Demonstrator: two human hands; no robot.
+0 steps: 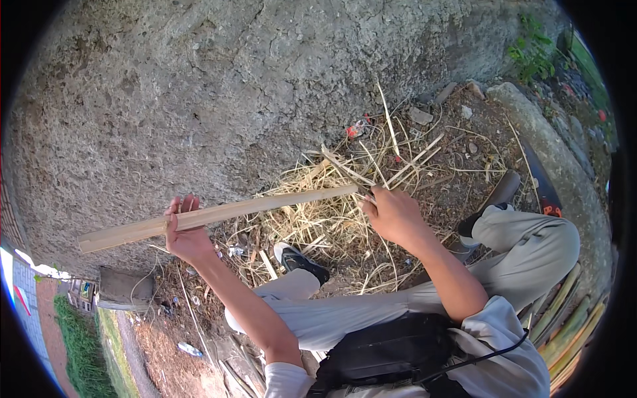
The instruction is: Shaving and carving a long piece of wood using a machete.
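A long pale bamboo slat [265, 203] slants across the view, its wide end at the far left and its narrow end by my right hand. My left hand [188, 232] grips it near the wide end, thumb on the near side and fingertips showing beyond the far edge. My right hand [397, 215] is closed round what looks like a knife, whose dark narrow blade [348, 174] lies at the slat's narrow end. The handle is hidden in my fist. Beneath the slat spreads a heap of thin bamboo shavings [318, 222].
A rough grey wall [199, 86] rises along the far side. At the right lies a hand saw [539, 179] with an orange-marked handle, beside a concrete edge [564, 132]. Bamboo poles [564, 325] lie at the lower right. A plastic bottle [190, 349] rests on the ground at the lower left.
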